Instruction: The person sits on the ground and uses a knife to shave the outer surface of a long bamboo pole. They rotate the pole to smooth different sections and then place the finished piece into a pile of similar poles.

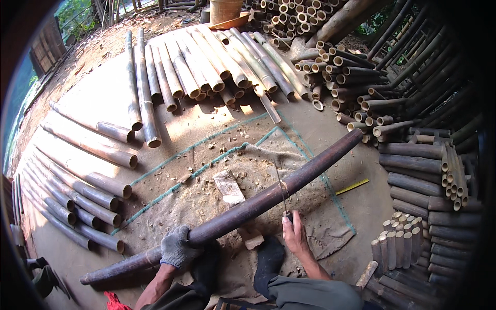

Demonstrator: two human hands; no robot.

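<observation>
A long dark bamboo pole (pixel 268 194) lies slantwise across a dusty tarp (pixel 206 201), from lower left to upper right. My left hand (pixel 177 248), in a grey glove, grips the pole near its lower end. My bare right hand (pixel 293 232) is closed on the handle of a thin-bladed saw (pixel 282 191), whose blade stands against the pole about midway. My feet in dark socks (pixel 268 258) rest just below the pole.
Pale bamboo poles (pixel 201 64) lie in rows at the back and along the left (pixel 82 178). Stacks of cut bamboo sections (pixel 418 170) fill the right side, with short upright pieces (pixel 395 245) nearby. A yellow measuring stick (pixel 353 186) lies on the ground. Chips litter the tarp.
</observation>
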